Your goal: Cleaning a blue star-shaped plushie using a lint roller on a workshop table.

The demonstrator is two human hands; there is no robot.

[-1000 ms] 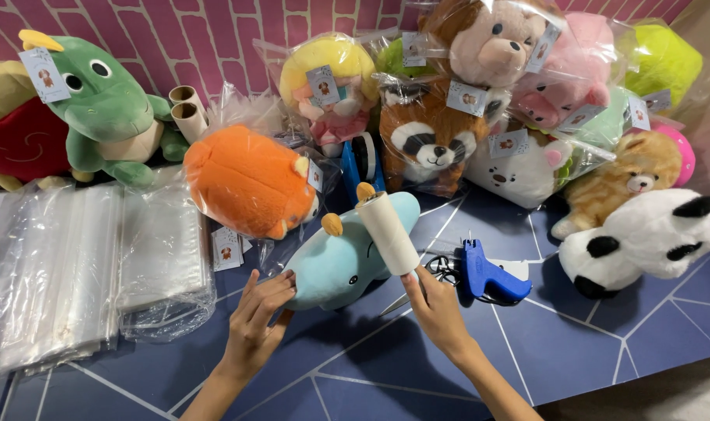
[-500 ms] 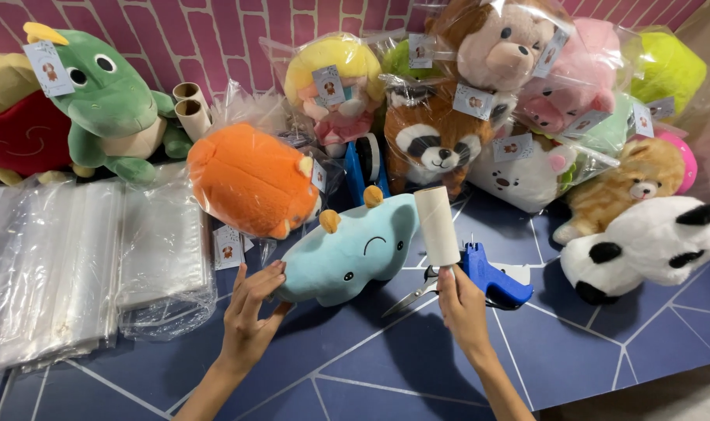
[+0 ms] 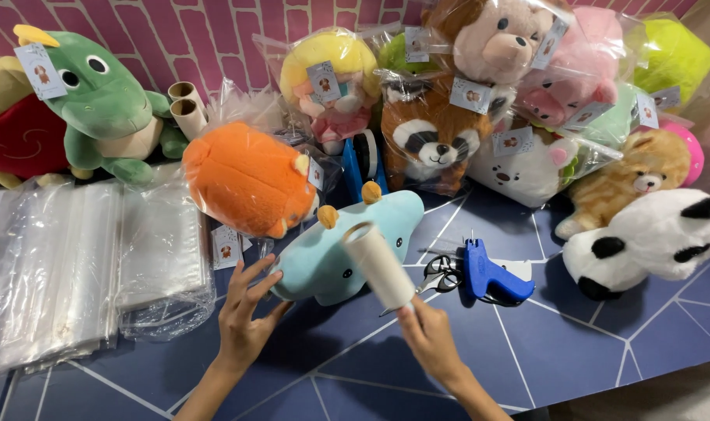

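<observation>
Right hand (image 3: 427,337): closed around the handle of the lint roller (image 3: 378,265), which is a pale, paper-wrapped cylinder, tilted up and to the left, its far end lying against the blue plush.
Left hand (image 3: 244,316): open, fingers spread, fingertips touching the rounded rear of the blue plush, gripping nothing.
Blue plush (image 3: 347,249): soft, pale teal, smooth short pile, oval body with two small orange horns; it lies on its side on the counter between the two hands.
Counter (image 3: 589,343): dark blue surface crossed by thin white lines that form angular panels.
Scissors (image 3: 441,273): black handles, metal blades, just right of the roller.
Tagging gun (image 3: 491,274): bright blue hard plastic, pistol-shaped, touching the scissors.
Clear bags (image 3: 74,265): glossy, crinkled plastic sleeves in flat stacks on the left.
Orange plush (image 3: 250,179): round, fuzzy, wrapped in clear film with a paper tag, just behind the blue plush.
Panda plush (image 3: 651,238): fluffy white with black patches, far right.
Green dragon plush (image 3: 109,105): matte, yellow crest, tagged, far left.
Cardboard tubes (image 3: 187,109): two bare brown rolls beside the dragon.
Bagged plush pile (image 3: 480,101): raccoon, bear and pink toys in shiny film, against the pink brick-pattern wall (image 3: 215,35).
</observation>
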